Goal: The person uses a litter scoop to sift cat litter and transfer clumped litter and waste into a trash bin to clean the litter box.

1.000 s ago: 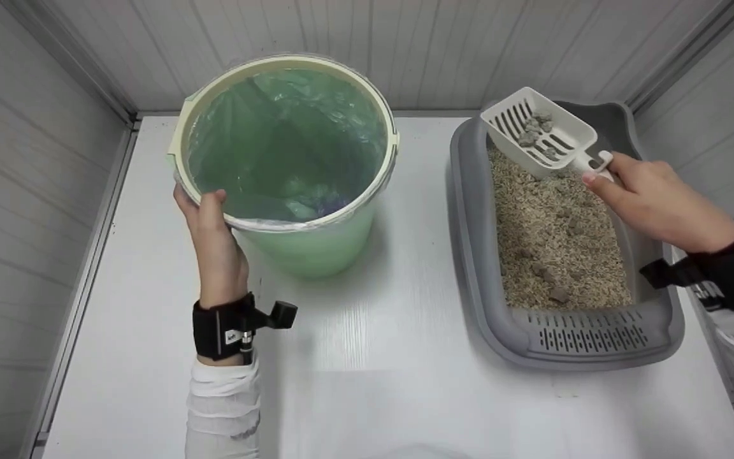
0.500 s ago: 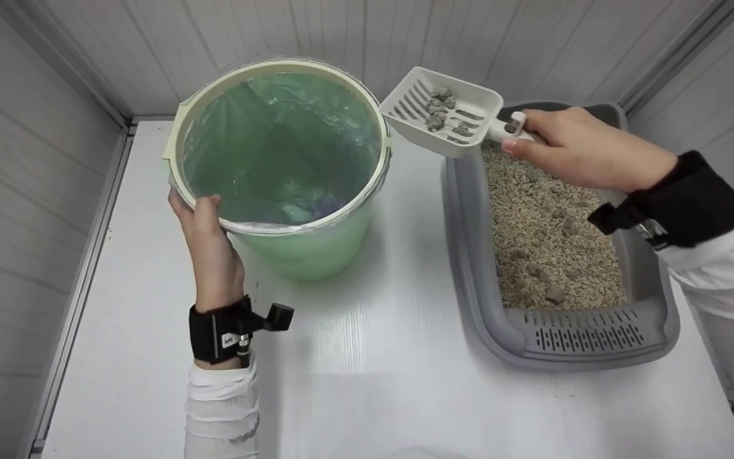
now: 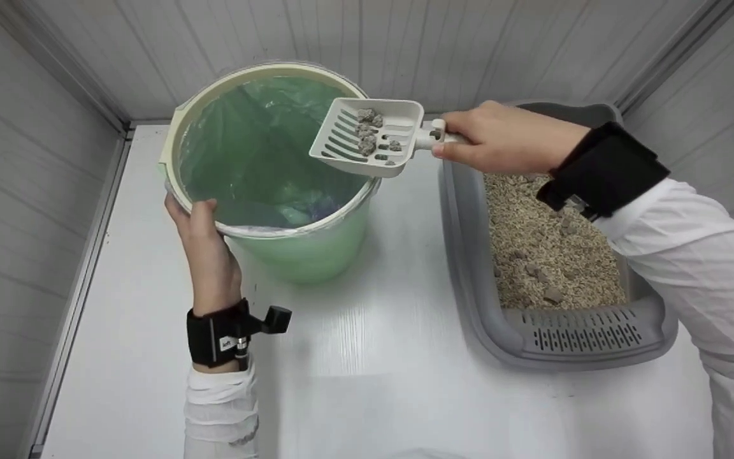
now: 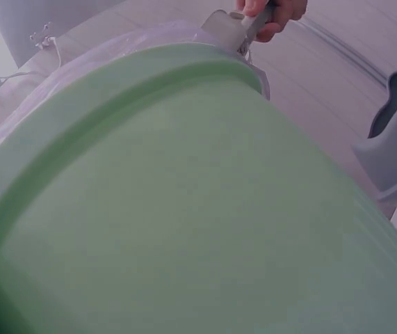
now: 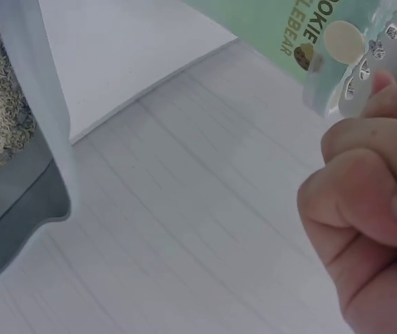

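Note:
A green bucket (image 3: 303,245) lined with a green plastic bag (image 3: 252,153) stands at the back left of the white table. My left hand (image 3: 204,239) grips its near rim, thumb over the edge. My right hand (image 3: 501,137) holds the handle of a white slotted scoop (image 3: 367,137), which carries several grey clumps (image 3: 367,134) and hovers over the bucket's right side. In the left wrist view the bucket wall (image 4: 184,209) fills the frame, with the scoop handle (image 4: 236,24) at the top. The right wrist view shows my curled fingers (image 5: 365,202).
A grey litter tray (image 3: 469,255) filled with beige litter (image 3: 552,248) and a few clumps sits at the right. Panelled walls (image 3: 23,159) close in the table at left, back and right. Bare white tabletop (image 3: 367,363) lies in front.
My right hand has carried the scoop with its clumps leftward, from above the litter tray to over the bucket's opening. The left hand has kept its hold on the rim.

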